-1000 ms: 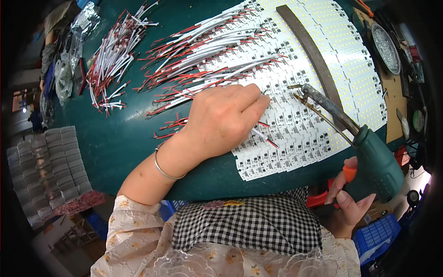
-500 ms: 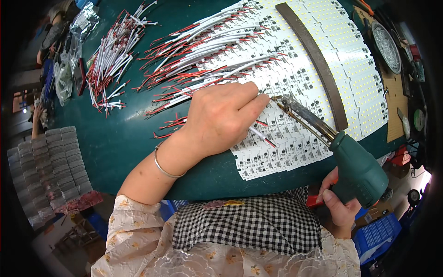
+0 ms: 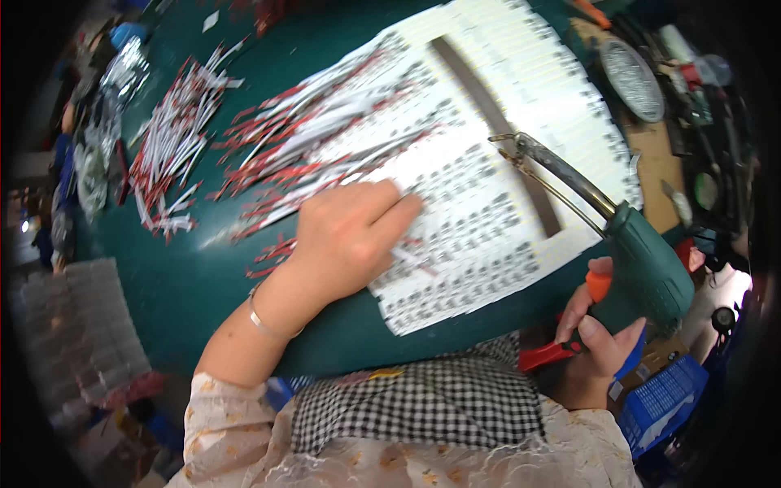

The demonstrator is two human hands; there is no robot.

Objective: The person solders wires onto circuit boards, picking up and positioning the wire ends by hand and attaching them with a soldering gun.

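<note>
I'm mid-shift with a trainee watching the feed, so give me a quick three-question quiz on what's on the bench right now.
1. True or false: the left hand rests flat on the white circuit strips.
2. What does the right hand hold? A) scissors B) green soldering gun C) tape roll
3. Fill in: the pile of red and white wires lies on the person's ____ side of the green table.

Key:
1. True.
2. B, the green soldering gun, its metal tip raised over the strips, away from the left hand.
3. Left.
</note>
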